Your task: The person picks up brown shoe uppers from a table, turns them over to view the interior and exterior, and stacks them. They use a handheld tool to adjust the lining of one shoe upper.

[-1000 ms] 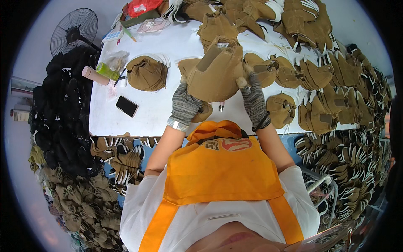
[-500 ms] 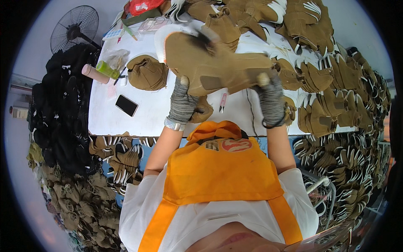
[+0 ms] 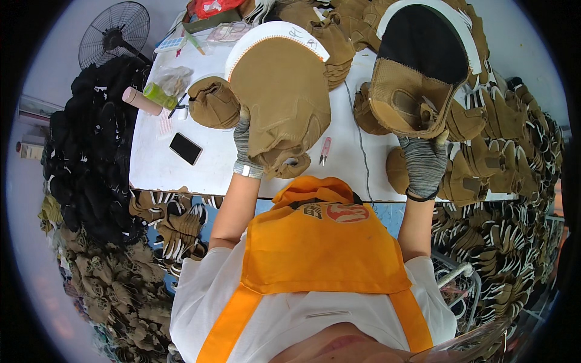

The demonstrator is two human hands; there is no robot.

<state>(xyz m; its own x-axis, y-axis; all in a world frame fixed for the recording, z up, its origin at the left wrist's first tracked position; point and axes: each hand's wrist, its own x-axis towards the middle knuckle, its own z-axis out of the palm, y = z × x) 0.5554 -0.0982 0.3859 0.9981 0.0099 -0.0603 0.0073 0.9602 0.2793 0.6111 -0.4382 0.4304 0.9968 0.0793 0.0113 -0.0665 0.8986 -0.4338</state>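
Both my hands wear grey striped gloves. My left hand [image 3: 242, 145] is closed on the heel end of a brown shoe upper [image 3: 278, 85], raised over the table with its white toe edge pointing away from me. My right hand [image 3: 425, 166] grips a second shoe upper [image 3: 393, 91] off to the right; its black lining faces me and a white band rims its toe. The two uppers are apart. Small thread snips [image 3: 325, 150] with pink handles lie on the table between my hands.
On the white table [image 3: 212, 175] are a phone [image 3: 185, 149], a green bottle [image 3: 159, 97], a pink cup [image 3: 141, 101] and a folded brown upper [image 3: 213, 103]. Stacked brown uppers [image 3: 493, 112] crowd the right side. A black cable [image 3: 361, 139] crosses the table. A fan [image 3: 114, 37] stands far left.
The uppers, blurred and close together between my hands before, are now held separately. My right hand has moved right, and its upper now shows black lining. My left hand has shifted slightly left.
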